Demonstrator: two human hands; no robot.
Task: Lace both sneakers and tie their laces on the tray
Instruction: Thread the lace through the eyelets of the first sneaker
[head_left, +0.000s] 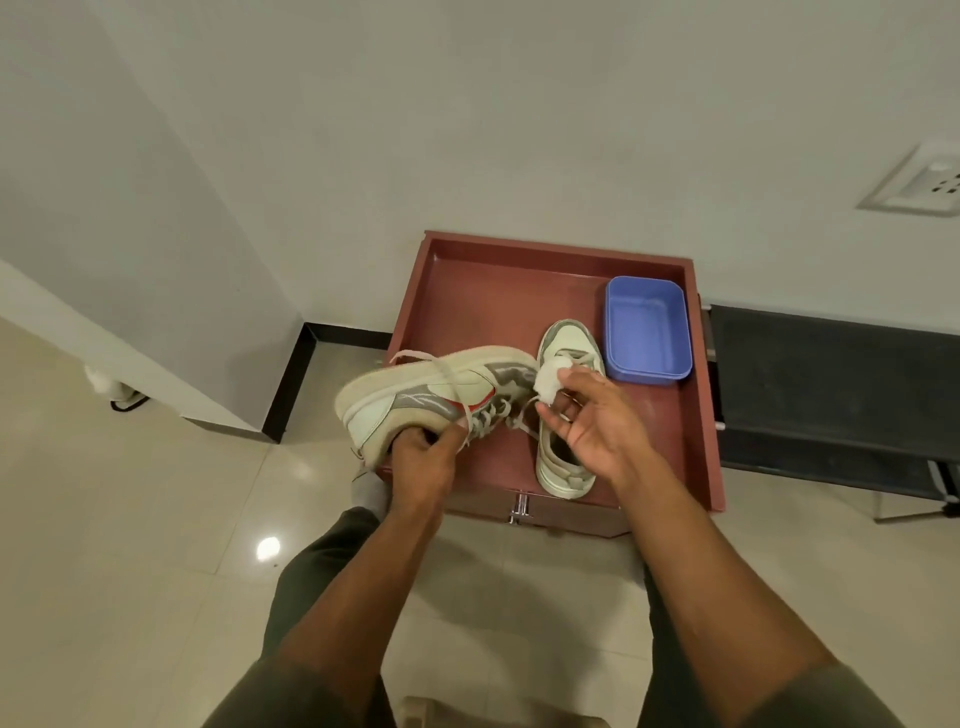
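Head view: a person's left hand (423, 451) grips one sneaker (436, 397) at its collar, holding it on its side over the near-left edge of the red tray (696, 415), long axis running left to right, toe toward the right hand (587, 415). That hand, fingers (553, 423) partly curled, appears to pinch a lace end (524, 423) by the eyelets, while the second sneaker (566, 410) lies beneath it on the tray, beside a blue container (647, 330).
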